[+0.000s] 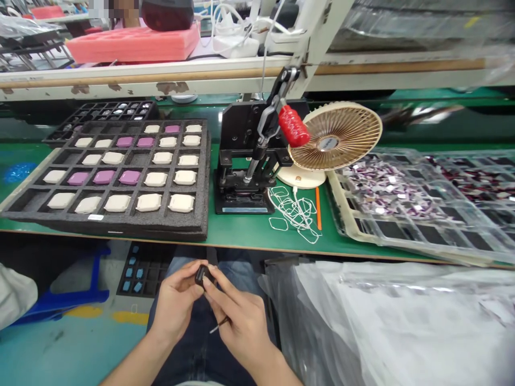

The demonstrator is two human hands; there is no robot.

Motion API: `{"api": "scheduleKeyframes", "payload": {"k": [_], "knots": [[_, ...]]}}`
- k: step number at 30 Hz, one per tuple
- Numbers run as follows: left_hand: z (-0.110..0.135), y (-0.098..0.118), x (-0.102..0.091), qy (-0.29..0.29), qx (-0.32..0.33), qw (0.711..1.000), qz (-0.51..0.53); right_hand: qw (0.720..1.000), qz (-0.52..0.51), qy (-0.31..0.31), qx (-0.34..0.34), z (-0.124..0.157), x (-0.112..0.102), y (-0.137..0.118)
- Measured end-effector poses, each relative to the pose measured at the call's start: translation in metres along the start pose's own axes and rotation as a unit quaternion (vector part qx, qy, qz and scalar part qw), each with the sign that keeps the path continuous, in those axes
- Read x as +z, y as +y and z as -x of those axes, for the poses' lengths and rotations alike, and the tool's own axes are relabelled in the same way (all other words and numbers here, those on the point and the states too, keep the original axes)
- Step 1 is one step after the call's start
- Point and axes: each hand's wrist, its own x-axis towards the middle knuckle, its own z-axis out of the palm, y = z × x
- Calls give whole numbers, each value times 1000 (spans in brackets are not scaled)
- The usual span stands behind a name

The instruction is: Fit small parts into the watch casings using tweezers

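Over my lap, in front of the bench edge, both hands meet at a small dark rounded-square casing (203, 275). My left hand (177, 297) pinches it from the left between thumb and fingers. From the other side my right hand (239, 316) grips it, its thumb or finger on the face. A thin tool with a pale metal tip (219, 324) sticks out beneath the right hand's fingers; its rear part is hidden in that hand. What the casing's inside or underside looks like is hidden by my fingers.
A dark foam tray (120, 224) with white and purple casings stands at left. Behind the bench edge are a black toggle press (245, 161) with a red handle, a fan (336, 136), white ring gaskets (293, 212) and an orange stick (318, 209). Clear trays (386, 230) hold small parts at right.
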Motion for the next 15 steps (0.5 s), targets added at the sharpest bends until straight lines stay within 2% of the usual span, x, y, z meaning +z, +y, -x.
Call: {"api": "scheduleKeyframes", "payload": {"k": [4, 9, 13, 15], "knots": [[6, 0, 8, 0, 1, 1000, -13, 999, -21, 27, 19, 2, 11, 4], [4, 6, 13, 31, -37, 999, 8, 990, -34, 58, 121, -5, 9, 0], [1, 7, 8, 40, -62, 997, 16, 993, -20, -43, 110, -9, -1, -3], [1, 5, 7, 35, -75, 996, 12, 994, -23, -66, 83, -11, -3, -2]]}}
